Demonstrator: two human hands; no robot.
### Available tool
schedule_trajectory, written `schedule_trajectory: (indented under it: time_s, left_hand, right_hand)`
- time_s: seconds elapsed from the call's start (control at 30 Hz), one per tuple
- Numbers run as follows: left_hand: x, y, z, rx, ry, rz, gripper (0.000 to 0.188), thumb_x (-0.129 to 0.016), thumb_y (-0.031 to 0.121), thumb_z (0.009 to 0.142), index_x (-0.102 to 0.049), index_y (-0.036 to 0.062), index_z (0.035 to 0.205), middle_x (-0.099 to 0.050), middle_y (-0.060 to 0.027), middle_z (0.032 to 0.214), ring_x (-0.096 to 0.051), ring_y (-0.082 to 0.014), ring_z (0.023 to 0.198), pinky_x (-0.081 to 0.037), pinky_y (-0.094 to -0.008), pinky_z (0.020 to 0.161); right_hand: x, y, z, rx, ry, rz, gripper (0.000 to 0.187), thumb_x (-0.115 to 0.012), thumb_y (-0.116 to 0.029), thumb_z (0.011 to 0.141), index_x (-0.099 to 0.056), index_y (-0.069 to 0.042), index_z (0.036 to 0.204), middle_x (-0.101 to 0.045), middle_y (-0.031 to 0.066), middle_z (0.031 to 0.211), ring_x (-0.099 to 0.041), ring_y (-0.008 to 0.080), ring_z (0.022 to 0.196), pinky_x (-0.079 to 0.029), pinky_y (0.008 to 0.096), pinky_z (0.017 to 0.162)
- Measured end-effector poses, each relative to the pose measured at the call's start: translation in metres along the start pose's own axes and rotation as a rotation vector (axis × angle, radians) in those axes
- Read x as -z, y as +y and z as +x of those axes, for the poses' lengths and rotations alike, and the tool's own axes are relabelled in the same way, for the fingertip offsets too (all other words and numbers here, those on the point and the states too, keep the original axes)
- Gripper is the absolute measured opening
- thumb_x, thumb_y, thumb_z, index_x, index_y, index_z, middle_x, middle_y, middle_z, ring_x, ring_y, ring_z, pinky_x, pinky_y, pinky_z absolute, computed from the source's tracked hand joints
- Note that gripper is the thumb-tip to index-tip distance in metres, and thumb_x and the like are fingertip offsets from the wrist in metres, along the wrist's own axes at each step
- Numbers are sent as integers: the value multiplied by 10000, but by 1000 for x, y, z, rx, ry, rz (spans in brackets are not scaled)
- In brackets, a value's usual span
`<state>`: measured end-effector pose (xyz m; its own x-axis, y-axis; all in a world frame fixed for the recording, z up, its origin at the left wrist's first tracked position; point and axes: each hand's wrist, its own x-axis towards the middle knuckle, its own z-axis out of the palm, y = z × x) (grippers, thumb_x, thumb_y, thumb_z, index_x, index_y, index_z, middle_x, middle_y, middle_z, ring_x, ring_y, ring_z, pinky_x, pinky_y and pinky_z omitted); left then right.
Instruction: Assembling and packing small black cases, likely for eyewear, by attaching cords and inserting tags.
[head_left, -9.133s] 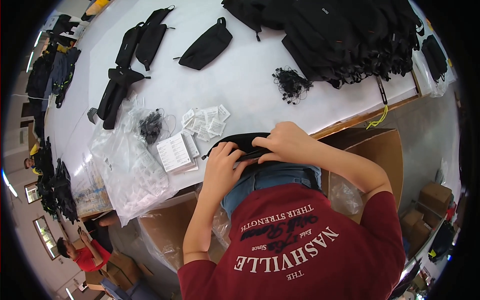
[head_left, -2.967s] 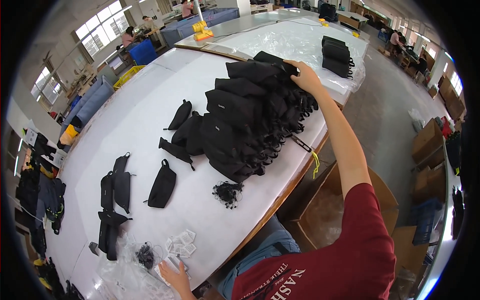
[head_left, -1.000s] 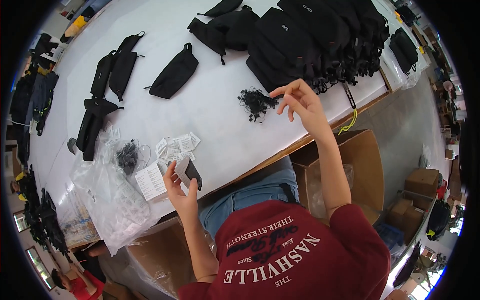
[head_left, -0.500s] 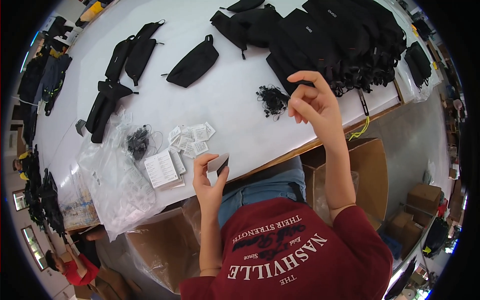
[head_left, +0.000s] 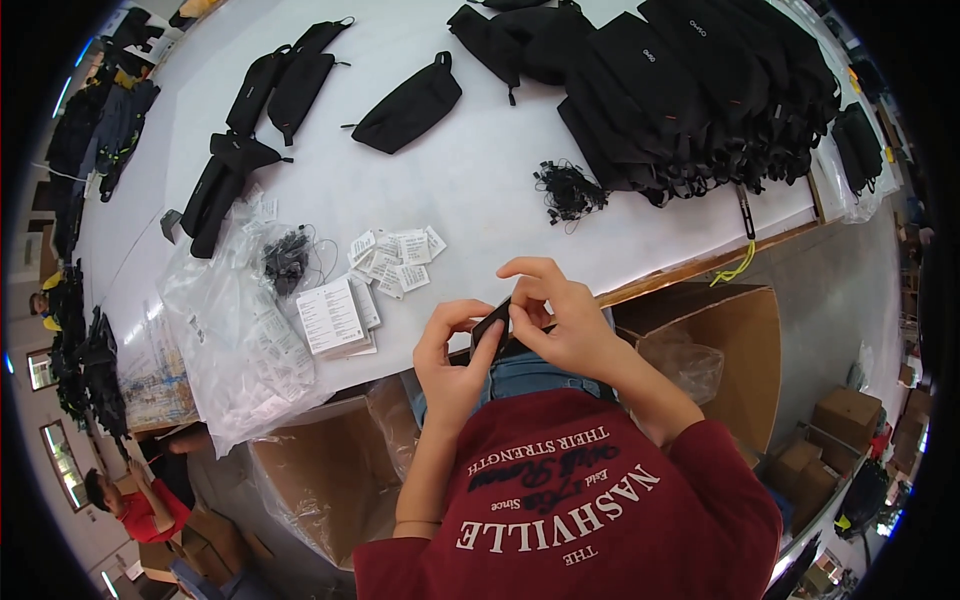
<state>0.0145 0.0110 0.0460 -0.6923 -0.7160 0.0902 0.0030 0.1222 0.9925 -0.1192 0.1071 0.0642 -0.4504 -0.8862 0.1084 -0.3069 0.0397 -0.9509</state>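
Open tabletop (head_left: 490,215) lies between white labels (head_left: 398,262) and black cords (head_left: 571,193), piled bags (head_left: 690,95) blocking farther right.

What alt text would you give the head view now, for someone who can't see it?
The left hand holds a small dark card, right hand against it, by a white table. On it lie white cards, loose labels, tangled black cords and black bags, many heaped at upper right.
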Motion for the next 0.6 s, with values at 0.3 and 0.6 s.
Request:
schedule_trajectory:
  time_s: [0.3, 0.6]
  left_hand:
    - [9, 0, 5, -90, -56, -154, 127, -659, -55, 798, -673, -3, 913, -648, -89, 941, -574, -142, 778, -460, -264, 723]
    - [19, -13, 4, 222, -266, -309, 63, -562, 51, 918, -603, 10, 942, -524, -24, 915, -503, -88, 772, -405, -220, 694]
  right_hand:
    - [11, 4, 1, -22, 17, 22, 147, -669, -18, 822, -635, -26, 965, -648, 44, 759, -545, 87, 606, -440, 218, 568]
    - [9, -2, 0, -148, -189, 35, 94, -677, -95, 840, -643, -51, 916, -523, 16, 576, -429, 75, 489, -348, 239, 475]
